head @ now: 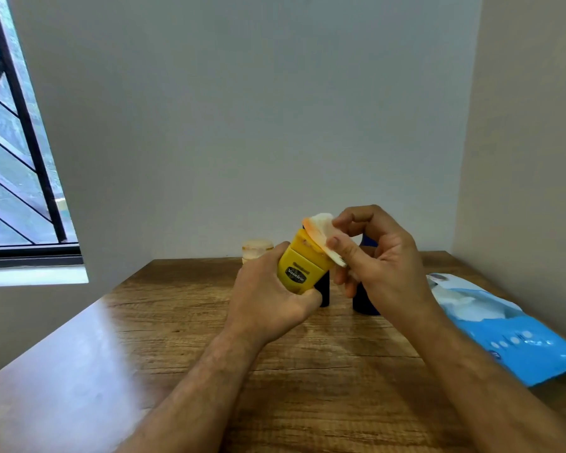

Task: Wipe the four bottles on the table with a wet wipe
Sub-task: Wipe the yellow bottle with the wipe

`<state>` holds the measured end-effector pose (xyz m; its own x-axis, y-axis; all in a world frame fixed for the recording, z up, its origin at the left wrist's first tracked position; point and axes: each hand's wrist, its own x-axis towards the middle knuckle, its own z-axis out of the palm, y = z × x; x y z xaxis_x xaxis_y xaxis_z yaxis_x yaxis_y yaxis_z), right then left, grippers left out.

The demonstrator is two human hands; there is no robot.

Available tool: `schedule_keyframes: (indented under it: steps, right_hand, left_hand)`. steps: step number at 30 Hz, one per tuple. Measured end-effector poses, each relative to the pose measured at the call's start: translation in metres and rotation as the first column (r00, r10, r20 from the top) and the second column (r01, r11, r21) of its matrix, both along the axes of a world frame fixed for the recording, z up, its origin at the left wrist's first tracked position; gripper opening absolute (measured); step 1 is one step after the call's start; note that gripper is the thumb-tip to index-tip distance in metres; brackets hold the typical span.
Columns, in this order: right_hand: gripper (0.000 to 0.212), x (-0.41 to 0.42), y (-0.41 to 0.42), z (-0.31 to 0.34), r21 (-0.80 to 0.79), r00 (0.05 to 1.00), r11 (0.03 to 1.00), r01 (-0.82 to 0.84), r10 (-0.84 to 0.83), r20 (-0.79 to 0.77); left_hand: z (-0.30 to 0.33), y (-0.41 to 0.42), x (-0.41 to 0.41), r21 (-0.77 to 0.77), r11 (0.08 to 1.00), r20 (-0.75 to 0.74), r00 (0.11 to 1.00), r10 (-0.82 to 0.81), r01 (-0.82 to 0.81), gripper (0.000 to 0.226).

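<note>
My left hand [268, 299] grips a yellow Vaseline bottle [303, 268], tilted with its cap end up and to the right, above the table. My right hand [379, 259] pinches a white wet wipe [321, 235] and holds it against the bottle's cap end. Behind the hands stand two dark blue bottles, one [324, 291] mostly hidden by the yellow bottle, the other [365, 299] behind my right hand. A pale bottle with a cream cap [257, 248] stands at the back, partly hidden by my left hand.
The wooden table [307, 371] fills the lower view and meets the wall at the back and right. A blue pack of wet wipes [517, 341] lies open at the table's right edge. A barred window [20, 158] is on the left.
</note>
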<state>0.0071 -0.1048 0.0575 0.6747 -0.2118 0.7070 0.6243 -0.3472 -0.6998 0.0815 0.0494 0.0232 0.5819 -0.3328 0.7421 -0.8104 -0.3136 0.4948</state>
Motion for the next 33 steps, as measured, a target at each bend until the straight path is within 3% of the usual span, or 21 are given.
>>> schedule_keyframes:
  steps: [7, 13, 19, 22, 28, 33]
  right_hand:
    - [0.017, 0.001, -0.009, 0.002, 0.006, 0.996, 0.997, -0.079, 0.079, -0.037]
    - [0.018, 0.002, -0.012, 0.002, 0.128, 0.975, 0.968, -0.214, 0.220, -0.040]
    - [0.016, 0.005, -0.008, -0.003, -0.096, 0.999, 0.995, -0.020, 0.017, -0.034]
    - [0.020, 0.007, -0.006, -0.004, -0.135, 0.998, 0.990, 0.050, -0.053, -0.024]
    - [0.010, 0.003, -0.011, 0.000, -0.085, 1.000, 0.996, 0.013, -0.013, -0.008]
    - [0.008, 0.003, -0.009, -0.001, -0.177, 0.998, 0.982, 0.059, -0.055, 0.028]
  left_hand:
    - [-0.001, -0.001, 0.002, -0.037, 0.999, -0.035, 0.999, -0.021, 0.019, 0.027]
    - [0.000, -0.001, 0.003, -0.114, 0.993, -0.065, 0.998, -0.026, 0.018, 0.024]
    - [-0.004, 0.002, 0.002, 0.096, 0.995, 0.037, 0.999, -0.016, 0.013, 0.033]
    - [-0.003, 0.002, 0.003, 0.088, 0.996, 0.032, 0.999, 0.017, -0.020, 0.032]
    - [-0.002, -0.003, 0.003, -0.052, 0.998, -0.074, 0.997, 0.014, -0.018, 0.027]
    - [-0.003, -0.004, -0.005, 0.094, 0.994, -0.068, 0.997, -0.045, 0.052, 0.027]
